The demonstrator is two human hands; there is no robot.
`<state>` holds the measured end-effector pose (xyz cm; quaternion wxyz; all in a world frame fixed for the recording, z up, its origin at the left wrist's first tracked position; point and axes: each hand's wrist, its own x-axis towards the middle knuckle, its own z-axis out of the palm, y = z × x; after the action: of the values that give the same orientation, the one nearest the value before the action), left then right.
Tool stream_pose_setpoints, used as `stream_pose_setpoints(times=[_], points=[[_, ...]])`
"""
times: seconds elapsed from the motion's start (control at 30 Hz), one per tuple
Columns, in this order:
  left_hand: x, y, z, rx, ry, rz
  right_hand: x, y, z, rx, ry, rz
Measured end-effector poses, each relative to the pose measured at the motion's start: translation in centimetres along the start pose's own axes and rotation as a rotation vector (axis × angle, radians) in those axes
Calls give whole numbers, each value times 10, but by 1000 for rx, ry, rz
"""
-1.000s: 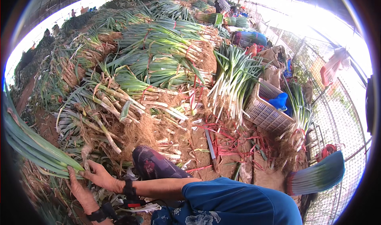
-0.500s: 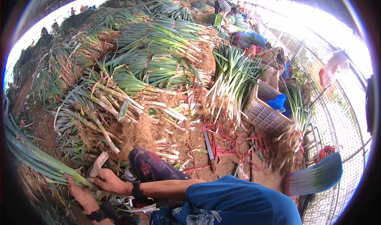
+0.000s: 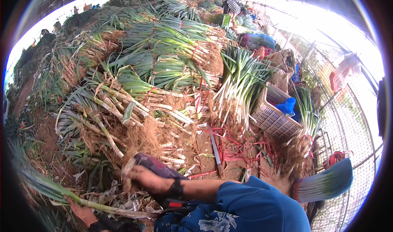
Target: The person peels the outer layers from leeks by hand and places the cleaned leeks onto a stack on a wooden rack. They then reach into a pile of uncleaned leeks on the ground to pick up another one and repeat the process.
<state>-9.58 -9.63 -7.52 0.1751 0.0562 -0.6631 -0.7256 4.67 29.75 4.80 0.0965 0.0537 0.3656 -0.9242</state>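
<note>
The left hand (image 3: pixel 83 212) had its fingers wrapped around a single long green onion (image 3: pixel 104 207), gripping it about where the leaves met the pale shank; the stalk lay aslant above the near left corner of the ground (image 3: pixel 206 162), leaves toward the left edge, its lower end by the person's blue clothing (image 3: pixel 258 207). The right hand (image 3: pixel 149 179) was blurred, well apart from the stalk and just beside the patterned knee (image 3: pixel 157 166), its fingers apparently curled on a pale piece (image 3: pixel 127 172); whether that was a peeled husk or something else, I could not tell. Judging by this, the step in hand was stripping the outer layers from the one stalk, and a further pull would call for the right fingers to be freed and brought back to the shank while the left grip stayed firm. Ahead lay heaped onions (image 3: pixel 118 101) with matted roots; right of them, a knife (image 3: pixel 215 148) rested near red strips (image 3: pixel 237 150), short of a pale crate (image 3: pixel 274 115).
</note>
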Motion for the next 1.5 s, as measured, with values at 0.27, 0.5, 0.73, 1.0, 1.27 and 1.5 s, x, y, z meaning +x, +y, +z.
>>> stream_pose_setpoints(times=[0.27, 0.5, 0.73, 1.0, 1.27, 1.5], points=[[25, 45, -47, -71, 365, -177, 7, -146, -124, 284, 399, -675], [0, 72, 36, -324, 193, -202, 71, 18, 1, -1319, -146, -233], [-38, 105, 106, -437, 117, -166, 24, 116, 9, -455, -479, 300], [-63, 130, 141, -438, -255, -218, 21, 96, -7, -703, -171, -18], [-40, 106, 108, -355, -367, -280, 18, 93, -9, -912, -93, -147], [-34, 91, 96, -332, -363, -301, 17, 96, -16, -882, -60, -147]])
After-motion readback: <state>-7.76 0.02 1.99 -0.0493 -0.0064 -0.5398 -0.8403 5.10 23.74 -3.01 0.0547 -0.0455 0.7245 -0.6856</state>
